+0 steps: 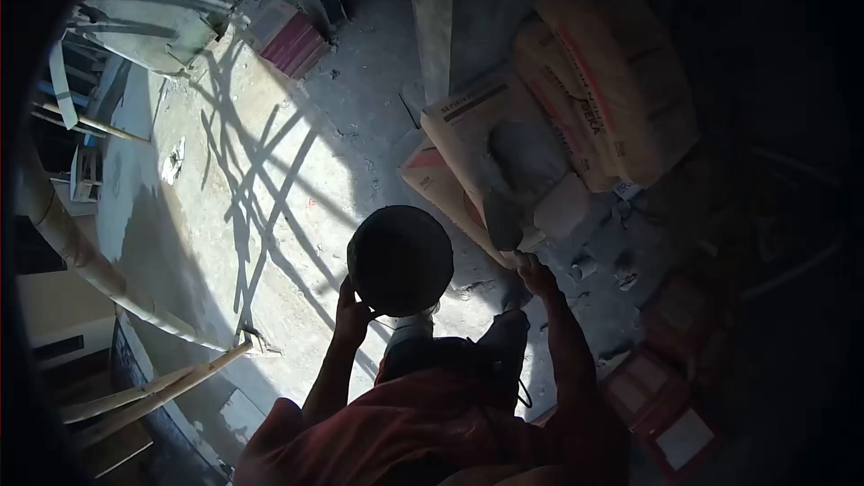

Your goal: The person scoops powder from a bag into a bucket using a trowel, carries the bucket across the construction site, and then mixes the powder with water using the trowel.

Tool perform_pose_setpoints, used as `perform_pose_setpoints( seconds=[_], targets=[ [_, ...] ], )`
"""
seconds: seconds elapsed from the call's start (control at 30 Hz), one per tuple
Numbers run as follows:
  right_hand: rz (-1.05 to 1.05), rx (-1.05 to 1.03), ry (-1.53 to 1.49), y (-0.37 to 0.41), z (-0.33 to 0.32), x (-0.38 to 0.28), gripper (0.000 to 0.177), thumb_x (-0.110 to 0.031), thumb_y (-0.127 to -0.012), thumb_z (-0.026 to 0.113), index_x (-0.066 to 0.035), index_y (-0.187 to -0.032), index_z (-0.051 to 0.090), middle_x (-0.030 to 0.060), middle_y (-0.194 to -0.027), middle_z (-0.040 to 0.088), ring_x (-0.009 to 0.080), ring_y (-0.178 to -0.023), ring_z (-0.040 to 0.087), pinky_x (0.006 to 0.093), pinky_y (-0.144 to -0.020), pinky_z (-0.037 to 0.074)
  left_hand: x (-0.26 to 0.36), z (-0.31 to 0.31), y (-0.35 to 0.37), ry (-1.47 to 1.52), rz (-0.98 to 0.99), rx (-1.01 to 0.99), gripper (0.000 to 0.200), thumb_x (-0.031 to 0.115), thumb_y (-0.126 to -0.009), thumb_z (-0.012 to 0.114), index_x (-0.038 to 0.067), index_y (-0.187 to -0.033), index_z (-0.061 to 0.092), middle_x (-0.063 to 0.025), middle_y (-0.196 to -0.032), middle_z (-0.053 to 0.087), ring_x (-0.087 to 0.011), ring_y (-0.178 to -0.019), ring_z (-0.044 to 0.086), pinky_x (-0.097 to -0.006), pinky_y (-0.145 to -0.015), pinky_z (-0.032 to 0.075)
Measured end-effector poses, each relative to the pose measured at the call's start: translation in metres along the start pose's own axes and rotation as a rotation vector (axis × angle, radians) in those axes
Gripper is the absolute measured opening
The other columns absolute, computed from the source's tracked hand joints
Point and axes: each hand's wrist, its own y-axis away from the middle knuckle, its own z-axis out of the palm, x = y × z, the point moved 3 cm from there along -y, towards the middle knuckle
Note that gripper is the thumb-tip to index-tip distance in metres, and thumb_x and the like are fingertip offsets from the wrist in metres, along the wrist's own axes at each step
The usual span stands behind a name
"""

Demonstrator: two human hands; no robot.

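Observation:
My left hand is closed on the rim of a round dark bucket, which hangs in front of my legs. The bucket's inside is too dark to make out. At the lower edge of an opened cement bag, my right hand is wrapped round the handle of a trowel. The trowel's dark, rounded blade points away from me, over the bag. Grey powder shows through the torn opening of the bag.
More full cement bags are stacked beyond the opened one. A post stands behind it. Red boxes lie at the lower right, with rubble near them. Bamboo poles lean at left; stacked boxes sit farther back.

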Motion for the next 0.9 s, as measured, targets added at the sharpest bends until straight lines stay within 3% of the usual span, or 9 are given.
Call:
perform_pose_setpoints(
  seconds=[0.07, 0.1, 0.17, 0.2, 0.3, 0.47, 0.67, 0.73, 0.9],
  targets=[
    [0.06, -0.119, 0.066, 0.026, 0.009, 0.008, 0.051, -0.039, -0.082, 0.051, -0.017, -0.127, 0.04, 0.0205, -0.113, 0.055, 0.0388, -0.097, 0.056, 0.0481, -0.082, 0.044, 0.012, -0.005, 0.056, 0.061, -0.05, 0.123, 0.072, -0.006, -0.071, 0.043, 0.011, -0.137, 0.022, -0.0113, -0.132, 0.029, -0.0293, -0.114, 0.044, -0.0426, -0.079, 0.053],
    [0.012, -0.101, 0.067, -0.068, -0.025, 0.047, 0.051, -0.039, -0.082, 0.051, -0.017, -0.127, 0.04, 0.0205, -0.113, 0.055, 0.0388, -0.097, 0.056, 0.0481, -0.082, 0.044, 0.002, 0.029, -0.016, 0.103, 0.008, 0.11, 0.071, -0.006, -0.072, 0.041, 0.01, -0.137, 0.021, -0.0124, -0.134, 0.028, -0.032, -0.117, 0.043, -0.044, -0.081, 0.053],
    [-0.185, -0.261, 0.104, -0.079, -0.051, 0.062, 0.05, -0.038, -0.082, 0.052, -0.016, -0.125, 0.041, 0.0209, -0.105, 0.059, 0.0396, -0.094, 0.057, 0.0484, -0.079, 0.045, -0.01, 0.049, 0.004, 0.132, 0.073, 0.242, 0.072, -0.003, -0.072, 0.047, 0.012, -0.138, 0.021, -0.0119, -0.129, 0.034, -0.0305, -0.111, 0.049, -0.0438, -0.077, 0.054],
    [-0.077, -0.385, 0.188, -0.083, -0.065, 0.071, 0.049, -0.034, -0.078, 0.056, -0.018, -0.124, 0.047, 0.0174, -0.111, 0.057, 0.0345, -0.1, 0.056, 0.0449, -0.083, 0.045, -0.016, 0.062, 0.014, 0.043, 0.023, 0.351, 0.072, 0.0, -0.071, 0.045, 0.012, -0.138, 0.021, -0.012, -0.128, 0.035, -0.0317, -0.112, 0.048, -0.0459, -0.078, 0.053],
    [-0.181, -0.517, 0.241, -0.127, -0.098, 0.089, 0.048, -0.034, -0.079, 0.056, -0.019, -0.124, 0.048, 0.0177, -0.108, 0.059, 0.0339, -0.1, 0.057, 0.044, -0.084, 0.045, -0.034, 0.096, 0.028, 0.064, 0.041, 0.466, 0.068, 0.0, -0.074, 0.042, 0.01, -0.137, 0.021, -0.0128, -0.13, 0.034, -0.0347, -0.113, 0.049, -0.0496, -0.081, 0.051],
    [-0.556, -0.497, -0.002, -0.221, -0.108, 0.127, 0.045, -0.034, -0.08, 0.055, -0.013, -0.12, 0.052, 0.0192, -0.102, 0.061, 0.0338, -0.099, 0.057, 0.0412, -0.085, 0.045, -0.069, 0.155, 0.042, 0.21, 0.117, 0.542, 0.056, 0.005, -0.085, 0.04, 0.011, -0.137, 0.019, -0.0147, -0.135, 0.032, -0.0377, -0.113, 0.048, -0.0541, -0.085, 0.047],
    [-0.25, -0.375, -0.294, -0.237, -0.144, 0.114, 0.041, -0.031, -0.086, 0.051, -0.004, -0.117, 0.053, 0.0175, -0.108, 0.06, 0.0287, -0.1, 0.058, 0.0356, -0.082, 0.045, -0.082, 0.202, 0.048, 0.321, 0.092, 0.577, 0.048, 0.014, -0.092, 0.034, 0.014, -0.138, 0.019, -0.0134, -0.136, 0.032, -0.0395, -0.116, 0.044, -0.0593, -0.087, 0.043],
    [-0.101, -0.341, -0.515, -0.213, -0.133, 0.114, 0.04, -0.029, -0.087, 0.05, -0.002, -0.117, 0.052, 0.0171, -0.108, 0.059, 0.029, -0.1, 0.058, 0.0349, -0.083, 0.044, -0.08, 0.21, 0.039, 0.363, 0.094, 0.573, 0.063, 0.005, -0.08, 0.041, 0.015, -0.138, 0.019, -0.0139, -0.14, 0.028, -0.04, -0.118, 0.042, -0.06, -0.085, 0.044],
    [-0.422, -0.33, -0.266, -0.183, -0.081, 0.081, 0.044, -0.031, -0.085, 0.054, -0.003, -0.119, 0.05, 0.0187, -0.107, 0.059, 0.0289, -0.106, 0.054, 0.0372, -0.088, 0.042, -0.076, 0.19, 0.007, 0.371, 0.09, 0.491, 0.07, 0.001, -0.074, 0.039, 0.015, -0.139, 0.018, -0.0104, -0.139, 0.03, -0.0371, -0.117, 0.043, -0.0589, -0.084, 0.045]
  ],
)
